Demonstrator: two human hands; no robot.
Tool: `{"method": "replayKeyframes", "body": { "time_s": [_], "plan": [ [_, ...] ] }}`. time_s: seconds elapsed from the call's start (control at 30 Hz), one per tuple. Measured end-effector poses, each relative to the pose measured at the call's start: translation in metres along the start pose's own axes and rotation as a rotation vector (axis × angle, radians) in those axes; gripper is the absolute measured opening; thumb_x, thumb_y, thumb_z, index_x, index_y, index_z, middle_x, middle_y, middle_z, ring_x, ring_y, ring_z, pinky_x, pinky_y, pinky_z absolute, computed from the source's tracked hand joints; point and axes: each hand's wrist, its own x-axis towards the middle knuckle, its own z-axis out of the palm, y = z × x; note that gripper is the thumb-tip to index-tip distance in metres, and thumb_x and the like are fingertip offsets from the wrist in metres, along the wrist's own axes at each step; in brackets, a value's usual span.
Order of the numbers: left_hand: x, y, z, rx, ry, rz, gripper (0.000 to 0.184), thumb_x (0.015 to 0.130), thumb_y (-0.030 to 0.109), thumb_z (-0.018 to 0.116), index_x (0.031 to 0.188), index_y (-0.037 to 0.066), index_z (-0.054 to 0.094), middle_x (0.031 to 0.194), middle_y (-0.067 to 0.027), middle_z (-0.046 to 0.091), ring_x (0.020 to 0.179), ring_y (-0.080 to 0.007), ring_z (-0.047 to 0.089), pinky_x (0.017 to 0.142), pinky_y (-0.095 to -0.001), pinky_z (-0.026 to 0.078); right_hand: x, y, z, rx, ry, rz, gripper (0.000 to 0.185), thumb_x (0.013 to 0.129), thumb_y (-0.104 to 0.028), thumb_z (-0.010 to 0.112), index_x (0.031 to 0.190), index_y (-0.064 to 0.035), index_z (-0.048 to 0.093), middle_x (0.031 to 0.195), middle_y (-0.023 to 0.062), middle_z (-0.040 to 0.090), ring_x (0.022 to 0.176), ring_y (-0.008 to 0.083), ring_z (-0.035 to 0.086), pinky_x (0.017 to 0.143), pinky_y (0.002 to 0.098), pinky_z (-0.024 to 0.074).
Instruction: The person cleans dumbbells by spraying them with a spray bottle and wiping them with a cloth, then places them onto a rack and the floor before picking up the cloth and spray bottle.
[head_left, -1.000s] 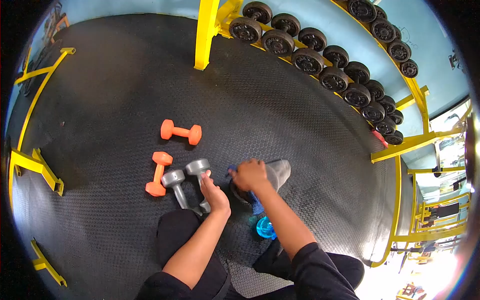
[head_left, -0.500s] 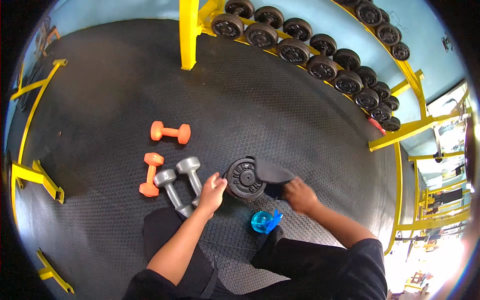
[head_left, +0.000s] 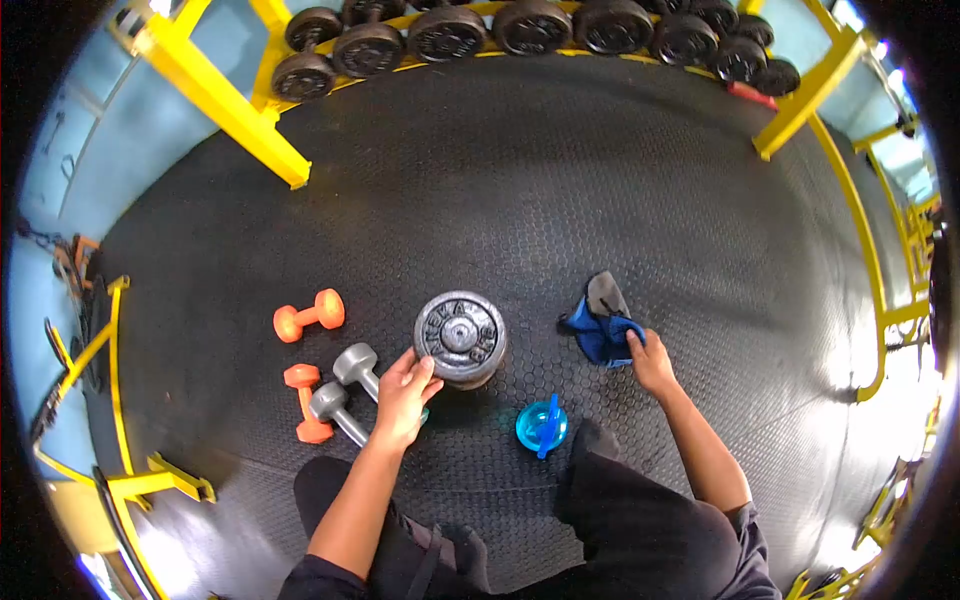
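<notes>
A round-headed black dumbbell stands on end on the floor, its upper plate with raised lettering facing me. My left hand is at its near left side, thumb and fingers closed against the plate's edge. Off to the right, my right hand pinches a blue and grey cloth, which hangs bunched and apart from the dumbbell. Between my feet and the dumbbell is a translucent blue bottle with a blue lid, seen from above.
Two grey dumbbells lie beside my left hand, partly hidden by it. Left of them are two orange dumbbells. A yellow rack with several black dumbbells spans the back. Yellow frames stand at both sides on black matting.
My right hand has drawn the cloth off the dumbbell's top and away to the right. My left hand now touches the dumbbell. The camera view has turned.
</notes>
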Motion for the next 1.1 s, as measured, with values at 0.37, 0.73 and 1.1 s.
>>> {"method": "replayKeyframes", "body": {
  "time_s": [0.37,0.73,1.1],
  "plan": [
    [0.096,0.045,0.114,0.325,0.052,0.295,0.034,0.093,0.022,0.068,0.123,0.009,0.061,0.074,-0.0009,0.064,0.056,-0.0071,0.057,0.052,-0.0215,0.047,-0.068,0.071,0.044,-0.007,0.188,-0.275,0.019,0.086,-0.008,0.060,0.105,-0.0017,0.061,0.105,0.0202,0.058,0.101,0.0409,0.055,0.090,0.0476,0.0450],
    [0.174,0.026,0.163,1.049,-0.169,0.346,0.094,0.082,0.037,0.077,0.153,0.010,0.021,0.111,-0.0156,0.066,0.102,-0.0292,0.065,0.089,-0.0423,0.050,-0.079,0.068,0.034,-0.018,0.127,-0.284,0.038,0.080,-0.005,0.060,0.118,-0.0065,0.061,0.119,0.0144,0.056,0.110,0.0356,0.054,0.095,0.0444,0.0437],
    [0.110,-0.002,0.085,1.724,-0.621,1.181,0.043,0.074,0.051,0.075,0.088,0.010,0.066,0.080,-0.0038,0.061,0.079,-0.0261,0.067,0.068,-0.0403,0.055,-0.069,0.077,0.020,0.444,0.226,0.225,0.048,0.100,-0.042,0.048,0.114,0.0016,0.060,0.099,0.0199,0.065,0.094,0.0313,0.062,0.085,0.0384,0.0462]
  ]
}}
